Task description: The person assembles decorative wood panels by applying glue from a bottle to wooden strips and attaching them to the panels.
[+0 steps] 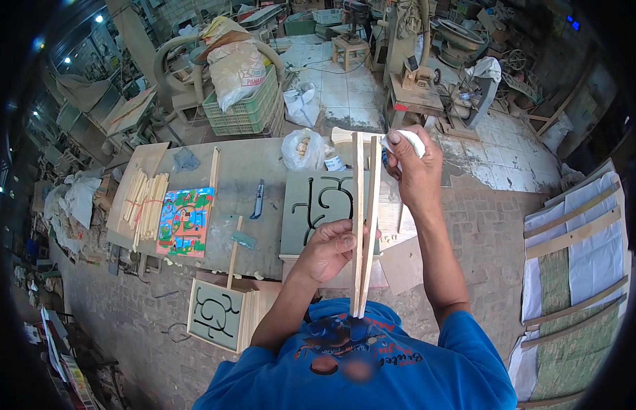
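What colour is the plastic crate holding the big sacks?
The crate is green, showing best in the head view.

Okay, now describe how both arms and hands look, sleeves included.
Both the left hand and right hand are bare, without gloves, and no watch shows on either wrist. The forearms are uncovered too. The blue shirt has short sleeves, plain blue on both sides.
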Available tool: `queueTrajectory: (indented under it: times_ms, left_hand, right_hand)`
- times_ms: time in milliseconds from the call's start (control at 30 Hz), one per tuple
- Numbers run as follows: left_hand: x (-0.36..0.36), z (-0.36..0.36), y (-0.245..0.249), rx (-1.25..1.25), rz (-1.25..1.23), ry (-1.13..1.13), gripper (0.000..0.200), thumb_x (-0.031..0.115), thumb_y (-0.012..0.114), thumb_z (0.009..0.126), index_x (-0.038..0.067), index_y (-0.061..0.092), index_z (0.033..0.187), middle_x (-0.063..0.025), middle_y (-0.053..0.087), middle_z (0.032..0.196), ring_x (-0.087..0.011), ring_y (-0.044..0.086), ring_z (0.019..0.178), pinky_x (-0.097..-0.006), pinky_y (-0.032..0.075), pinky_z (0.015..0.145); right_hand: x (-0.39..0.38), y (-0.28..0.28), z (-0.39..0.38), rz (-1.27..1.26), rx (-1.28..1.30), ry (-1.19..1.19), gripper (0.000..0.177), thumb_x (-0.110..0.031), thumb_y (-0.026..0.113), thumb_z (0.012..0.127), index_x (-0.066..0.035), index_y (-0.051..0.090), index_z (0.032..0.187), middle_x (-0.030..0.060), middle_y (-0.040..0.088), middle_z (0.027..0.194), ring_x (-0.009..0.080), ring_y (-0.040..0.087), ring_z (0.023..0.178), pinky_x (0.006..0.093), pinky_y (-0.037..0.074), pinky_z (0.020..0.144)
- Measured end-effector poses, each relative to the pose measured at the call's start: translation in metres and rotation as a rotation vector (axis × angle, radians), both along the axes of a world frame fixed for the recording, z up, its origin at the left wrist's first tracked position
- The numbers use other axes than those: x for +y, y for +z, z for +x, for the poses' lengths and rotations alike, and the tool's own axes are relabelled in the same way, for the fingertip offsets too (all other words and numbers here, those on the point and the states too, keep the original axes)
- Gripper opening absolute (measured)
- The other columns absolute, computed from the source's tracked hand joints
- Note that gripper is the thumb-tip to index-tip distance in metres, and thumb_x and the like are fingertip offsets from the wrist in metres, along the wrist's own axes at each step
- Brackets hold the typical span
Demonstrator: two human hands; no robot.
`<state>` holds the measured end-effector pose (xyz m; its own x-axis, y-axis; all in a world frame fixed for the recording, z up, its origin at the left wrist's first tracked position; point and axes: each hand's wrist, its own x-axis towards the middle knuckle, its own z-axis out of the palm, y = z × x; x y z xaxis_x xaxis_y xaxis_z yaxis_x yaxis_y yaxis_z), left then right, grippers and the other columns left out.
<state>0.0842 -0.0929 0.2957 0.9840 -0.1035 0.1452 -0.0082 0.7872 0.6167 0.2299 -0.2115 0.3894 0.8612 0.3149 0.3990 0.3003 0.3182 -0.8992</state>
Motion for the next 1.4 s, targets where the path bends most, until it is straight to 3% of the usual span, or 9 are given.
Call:
queueTrajectory:
  times_ms: [433,500,533,633,700,1233,1300,1400]
  left_hand:
    - [0.001,0.003,-0.005,-0.006,-0.010,-0.007,0.029,0.018,0.070,0.086,0.002,0.066,0.111,-0.0199,0.066,0.111,-0.0192,0.065,0.087,-0.0320,0.055,0.078]
    - [0.004,0.004,-0.009,-0.058,-0.069,-0.084,0.031,0.013,0.065,0.089,0.000,0.063,0.117,-0.0182,0.065,0.115,-0.0227,0.064,0.104,-0.0357,0.051,0.092]
    - [0.005,0.005,-0.009,-0.057,-0.070,-0.084,0.031,0.013,0.065,0.089,0.000,0.063,0.117,-0.0182,0.065,0.115,-0.0227,0.064,0.104,-0.0357,0.051,0.092]
    - [0.004,0.004,-0.006,-0.066,-0.081,-0.087,0.032,0.014,0.066,0.089,0.000,0.063,0.117,-0.0182,0.066,0.114,-0.0225,0.064,0.103,-0.0356,0.052,0.092]
    - [0.001,0.003,-0.004,-0.008,-0.030,-0.004,0.030,0.017,0.068,0.087,0.002,0.064,0.113,-0.0211,0.065,0.112,-0.0213,0.066,0.085,-0.0347,0.056,0.077]
    - [0.005,0.003,-0.002,-0.004,-0.058,0.021,0.028,0.016,0.066,0.089,0.003,0.064,0.113,-0.0196,0.065,0.112,-0.0244,0.068,0.087,-0.0351,0.057,0.077]
    - [0.008,0.005,-0.005,-0.070,-0.118,-0.050,0.031,0.013,0.062,0.091,0.000,0.062,0.119,-0.0163,0.066,0.115,-0.0232,0.064,0.106,-0.0373,0.052,0.093]
    - [0.009,0.005,-0.001,-0.068,-0.124,-0.049,0.030,0.013,0.062,0.091,0.001,0.062,0.119,-0.0161,0.066,0.115,-0.0234,0.064,0.106,-0.0378,0.052,0.094]
  right_hand:
    - [-0.003,-0.007,-0.008,-0.040,-0.030,-0.001,0.021,-0.021,0.065,0.093,-0.005,0.059,0.082,-0.0028,0.053,0.058,0.0027,0.044,0.049,0.0200,0.033,0.042]
    - [-0.003,-0.006,-0.010,-0.054,-0.038,-0.002,0.021,-0.021,0.065,0.093,-0.005,0.059,0.082,-0.0026,0.053,0.058,0.0028,0.044,0.049,0.0201,0.033,0.042]
    - [-0.003,-0.007,-0.010,-0.055,-0.037,-0.002,0.021,-0.021,0.065,0.093,-0.005,0.059,0.082,-0.0026,0.053,0.058,0.0028,0.044,0.049,0.0201,0.033,0.042]
    - [-0.004,-0.010,-0.012,-0.050,-0.021,0.027,0.021,-0.021,0.065,0.093,-0.005,0.059,0.082,-0.0024,0.053,0.058,0.0030,0.045,0.049,0.0202,0.033,0.042]
    - [-0.004,-0.011,-0.015,-0.058,-0.015,0.023,0.020,-0.021,0.065,0.093,-0.005,0.059,0.082,-0.0023,0.053,0.058,0.0030,0.045,0.050,0.0202,0.033,0.042]
    - [-0.008,-0.022,-0.035,-0.136,-0.076,0.008,0.019,-0.020,0.066,0.093,-0.004,0.061,0.086,-0.0013,0.055,0.060,0.0034,0.046,0.051,0.0200,0.035,0.043]
    - [-0.010,-0.020,-0.040,-0.179,-0.066,0.024,0.019,-0.020,0.066,0.093,-0.003,0.061,0.087,-0.0010,0.055,0.062,0.0040,0.048,0.053,0.0203,0.036,0.045]
    - [-0.010,-0.021,-0.043,-0.173,-0.073,0.039,0.019,-0.020,0.067,0.092,-0.003,0.062,0.087,-0.0007,0.056,0.063,0.0047,0.049,0.055,0.0207,0.038,0.048]
